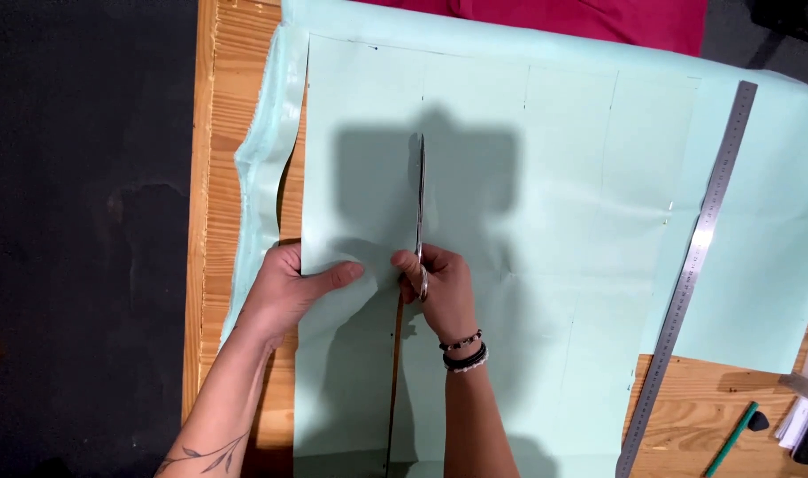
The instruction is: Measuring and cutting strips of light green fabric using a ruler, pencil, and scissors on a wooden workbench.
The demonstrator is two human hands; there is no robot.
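Observation:
A large sheet of pale mint-green fabric lies spread over a wooden table. My right hand grips the handles of a pair of metal scissors, whose long blades point away from me along a faint marked line. Behind the scissors a cut slit runs back toward the table's near edge. My left hand lies flat on the fabric strip left of the cut, thumb stretched toward the scissors. Beaded bracelets circle my right wrist.
A long steel ruler lies diagonally on the fabric at the right. A green pencil and white papers sit on bare wood at the lower right. Red cloth lies at the far edge. Dark floor is on the left.

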